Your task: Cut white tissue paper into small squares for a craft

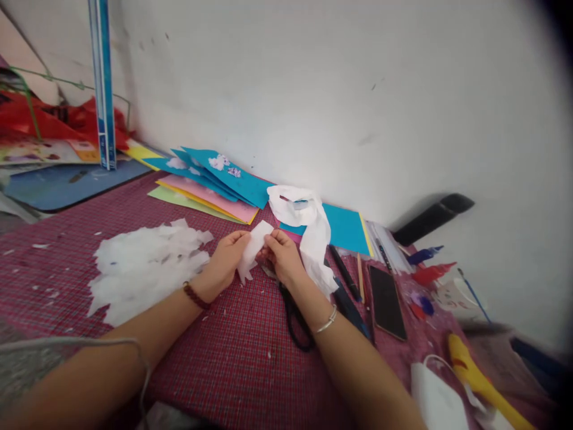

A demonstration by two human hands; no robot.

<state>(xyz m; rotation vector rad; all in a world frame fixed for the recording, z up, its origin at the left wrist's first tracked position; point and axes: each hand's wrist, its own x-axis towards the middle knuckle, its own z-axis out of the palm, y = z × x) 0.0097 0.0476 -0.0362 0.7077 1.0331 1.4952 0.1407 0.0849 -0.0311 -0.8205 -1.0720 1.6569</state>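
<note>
Between my two hands is a small piece of white tissue paper (256,240), its lower edge torn and ragged. My left hand (226,258) pinches it from the left side, and my right hand (283,254) grips its right edge with thumb and fingers. A wide heap of torn tissue pieces (147,266) lies left of my left hand. Just behind my right hand, a loose strip of white tissue (316,230) curls over the coloured paper and down onto the cloth. Black-handled scissors (295,322) lie partly hidden under my right forearm.
Blue folded cards (224,173) with crumpled bits stand against the wall over pink and green sheets. Rightward lie a black marker (345,272), a pencil (360,278), a phone (387,301), paint tubes (434,273) and a paper cup (456,295). A cable (89,341) crosses my left forearm.
</note>
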